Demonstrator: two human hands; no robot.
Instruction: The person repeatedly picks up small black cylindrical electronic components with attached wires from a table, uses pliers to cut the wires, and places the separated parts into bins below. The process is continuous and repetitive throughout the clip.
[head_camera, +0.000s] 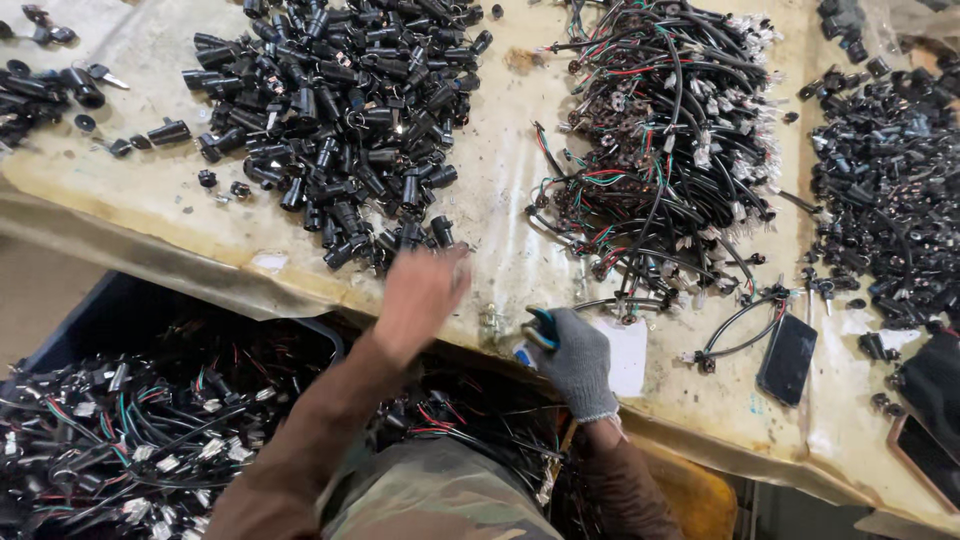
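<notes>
The bare left hand (418, 295) reaches over the near edge of the tabletop (500, 190) toward the pile of black cylindrical plastic parts (345, 110); it is blurred, so whether its fingers are spread or closed on a part cannot be told, though its fingertips lie at the pile's nearest pieces. Just to its right, the right hand (575, 362), in a grey knit glove, is clenched around a tool with blue handles (538, 330) at the tabletop's near edge, beside a white paper slip (630, 355). Beyond it lies a tangle of wire harnesses (665, 140) with red, green and black leads. A dark phone (787, 358) rests toward the near right corner. Below the table, a bin of wired assemblies (120, 420) sits at the left.
</notes>
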